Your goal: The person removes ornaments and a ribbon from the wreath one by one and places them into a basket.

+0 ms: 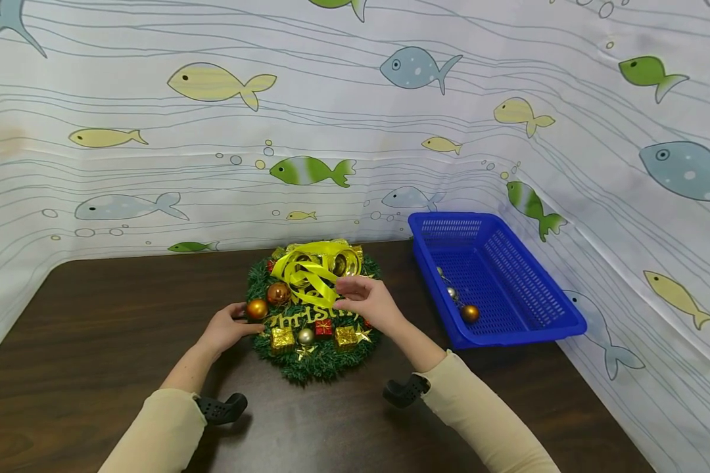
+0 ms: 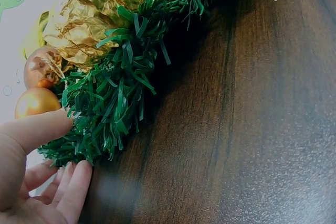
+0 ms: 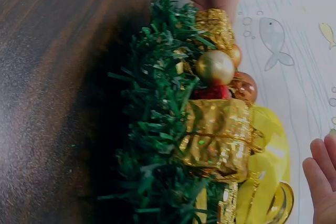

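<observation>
A green Christmas wreath [image 1: 325,371] lies on the dark table in the head view, dressed with gold gift boxes [image 1: 283,339], baubles and gold lettering. My left hand [image 1: 221,332] grips its left edge; the left wrist view shows the thumb [image 2: 44,128] over the greenery and the fingertips at its underside. On the wreath's upper part sits a bright yellow ribbon bow [image 1: 316,299]. My right hand [image 1: 369,305] is raised beside the bow's right side with relaxed fingers, holding nothing. In the right wrist view its fingers [image 3: 321,169] show apart from the ribbon [image 3: 270,140].
A blue plastic basket [image 1: 526,336] stands to the right of the wreath, with an orange bauble [image 1: 470,313] and a few smaller ornaments along its left side. Behind the table [image 1: 106,328] hangs a white sheet [image 1: 331,118] printed with fish, which also runs along the right.
</observation>
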`<action>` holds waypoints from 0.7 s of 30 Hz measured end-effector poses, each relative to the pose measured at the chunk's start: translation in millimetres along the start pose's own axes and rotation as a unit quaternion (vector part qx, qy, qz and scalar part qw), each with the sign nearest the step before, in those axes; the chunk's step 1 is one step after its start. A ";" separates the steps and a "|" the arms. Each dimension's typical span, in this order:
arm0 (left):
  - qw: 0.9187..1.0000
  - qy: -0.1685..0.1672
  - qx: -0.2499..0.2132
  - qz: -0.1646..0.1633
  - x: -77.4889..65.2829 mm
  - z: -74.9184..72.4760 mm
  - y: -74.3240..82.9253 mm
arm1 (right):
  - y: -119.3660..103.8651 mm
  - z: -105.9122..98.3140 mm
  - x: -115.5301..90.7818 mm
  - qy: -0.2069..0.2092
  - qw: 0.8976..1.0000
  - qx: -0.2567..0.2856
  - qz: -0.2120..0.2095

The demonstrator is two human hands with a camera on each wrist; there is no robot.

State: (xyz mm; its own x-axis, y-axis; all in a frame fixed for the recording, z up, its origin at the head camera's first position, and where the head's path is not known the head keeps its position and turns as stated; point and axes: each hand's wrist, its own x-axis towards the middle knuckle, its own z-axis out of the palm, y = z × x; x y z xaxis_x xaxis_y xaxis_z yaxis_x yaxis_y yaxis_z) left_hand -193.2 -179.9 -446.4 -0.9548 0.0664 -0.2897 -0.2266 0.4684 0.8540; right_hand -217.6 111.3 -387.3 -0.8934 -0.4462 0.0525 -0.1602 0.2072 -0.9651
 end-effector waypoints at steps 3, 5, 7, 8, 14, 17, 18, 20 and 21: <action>1.000 0.000 0.000 0.000 -0.3 -0.1 0.5 | 2.7 4.1 0.5 -0.017 1.000 -0.010 -0.002; 1.000 0.000 -0.001 0.000 -0.5 -0.2 0.8 | 3.4 7.1 0.9 -0.028 1.000 -0.012 0.001; 1.000 -0.001 -0.001 0.000 -0.3 -0.4 0.6 | 4.4 10.0 1.3 -0.038 0.999 -0.013 0.004; 1.000 -0.002 -0.001 0.000 -0.1 -0.5 0.4 | 4.9 11.4 1.6 -0.042 0.999 -0.018 0.006; 1.000 0.001 -0.003 -0.002 0.6 -1.2 0.9 | 6.5 20.2 4.5 -0.069 0.996 -0.048 0.004; 1.000 0.003 -0.001 -0.002 -0.1 -0.9 1.5 | 8.7 24.6 5.4 -0.080 0.995 -0.053 0.003; 1.000 0.002 -0.001 -0.001 -0.5 -0.7 1.7 | 9.9 25.9 5.6 -0.081 0.995 -0.055 0.003; 1.000 0.002 0.000 -0.001 -1.0 -0.3 1.7 | 12.3 28.0 6.0 -0.084 0.995 -0.058 0.004; 1.000 0.001 0.000 -0.001 -1.1 -0.3 1.8 | 13.6 29.1 6.1 -0.086 0.995 -0.059 0.005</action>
State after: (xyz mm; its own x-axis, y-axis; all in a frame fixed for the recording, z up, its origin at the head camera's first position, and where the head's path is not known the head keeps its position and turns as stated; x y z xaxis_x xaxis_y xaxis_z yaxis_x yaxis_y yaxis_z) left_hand -192.7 -179.4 -444.5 -0.9547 0.0632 -0.2906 -0.2288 0.4680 0.8536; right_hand -213.1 86.1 -407.6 -0.8117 -0.5839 -0.0115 -0.2089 0.3087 -0.9279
